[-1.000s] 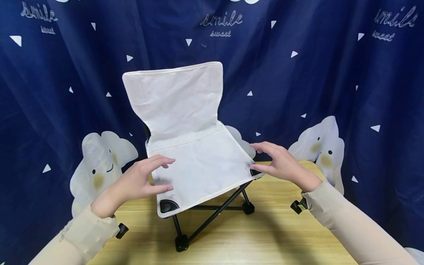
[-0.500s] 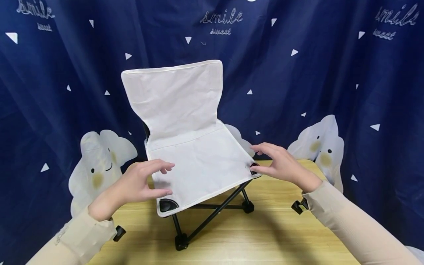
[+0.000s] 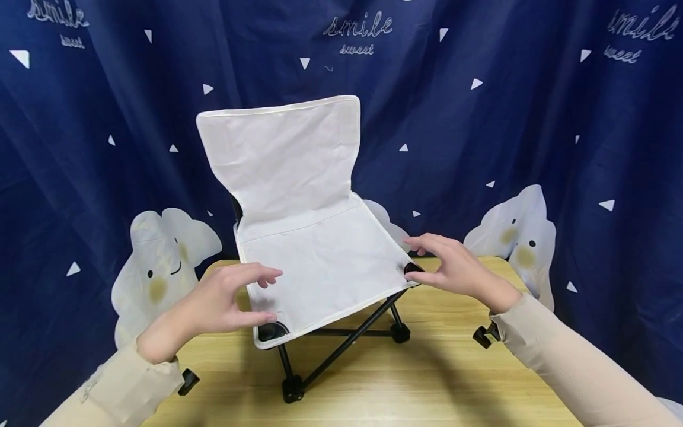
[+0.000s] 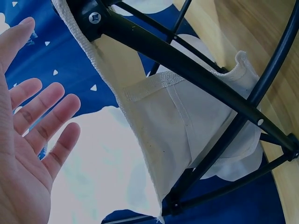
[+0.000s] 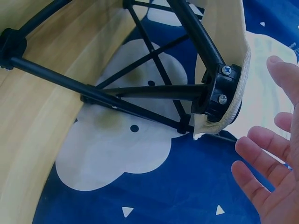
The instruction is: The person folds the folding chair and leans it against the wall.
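A white folding chair (image 3: 320, 255) with a black tube frame stands unfolded on a wooden table, turned a little to one side. Beside its front left corner, my left hand (image 3: 224, 296) hovers with fingers and thumb spread, holding nothing. My right hand (image 3: 453, 264) is held in the same way by the front right corner, its thumb near the black corner patch (image 3: 412, 270). From the left wrist view, a cloth pocket (image 4: 163, 116) shows under the seat, and the left palm (image 4: 23, 172) is apart from the fabric edge. The right fingers (image 5: 261, 154) are likewise apart from the corner joint (image 5: 219, 88).
The wooden table (image 3: 427, 379) extends in front of the chair and to both sides. A dark blue curtain (image 3: 480, 136) with white clouds and triangles hangs close behind. Crossed black legs (image 3: 347, 344) run beneath the seat to the tabletop.
My left hand has sunk slightly, its thumb now by the front left corner patch. The right hand has shifted slightly downward. The chair has stayed in place.
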The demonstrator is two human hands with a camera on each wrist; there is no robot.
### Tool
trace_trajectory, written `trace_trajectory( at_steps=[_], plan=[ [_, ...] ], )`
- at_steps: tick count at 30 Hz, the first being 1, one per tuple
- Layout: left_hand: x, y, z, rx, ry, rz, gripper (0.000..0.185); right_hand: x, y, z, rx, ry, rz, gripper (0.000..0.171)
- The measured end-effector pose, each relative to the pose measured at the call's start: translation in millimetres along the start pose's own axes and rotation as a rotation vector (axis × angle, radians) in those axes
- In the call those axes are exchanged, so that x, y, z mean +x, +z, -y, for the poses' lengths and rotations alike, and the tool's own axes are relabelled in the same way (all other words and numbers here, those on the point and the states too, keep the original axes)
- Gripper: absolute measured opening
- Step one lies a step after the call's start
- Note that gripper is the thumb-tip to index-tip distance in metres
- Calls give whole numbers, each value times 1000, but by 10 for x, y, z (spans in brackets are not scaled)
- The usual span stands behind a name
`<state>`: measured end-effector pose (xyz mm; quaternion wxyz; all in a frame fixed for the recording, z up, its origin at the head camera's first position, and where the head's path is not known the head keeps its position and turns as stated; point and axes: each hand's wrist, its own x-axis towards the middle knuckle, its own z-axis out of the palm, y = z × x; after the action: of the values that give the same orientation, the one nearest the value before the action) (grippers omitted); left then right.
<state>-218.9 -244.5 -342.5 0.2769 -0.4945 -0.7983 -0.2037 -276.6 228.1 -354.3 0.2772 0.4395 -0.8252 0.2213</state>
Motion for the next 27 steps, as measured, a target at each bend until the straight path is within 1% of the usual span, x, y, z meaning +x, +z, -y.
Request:
trace_trajectory(
  at_steps=[9, 14, 19, 27],
  plan=[
    [-32, 13, -52, -29, 2, 29, 55, -63, -11, 7, 10, 43, 42, 66],
    [-56, 23, -93, -63, 3, 52, 55, -84, -10, 12, 37, 25, 38, 65],
    [-70, 28, -114, -73, 3, 61, 55, -106, 1, 9, 45, 1, 30, 63],
    [-113, 49, -160, -86, 7, 63, 53, -157, 44, 7, 33, 3, 52, 69]
  ],
)
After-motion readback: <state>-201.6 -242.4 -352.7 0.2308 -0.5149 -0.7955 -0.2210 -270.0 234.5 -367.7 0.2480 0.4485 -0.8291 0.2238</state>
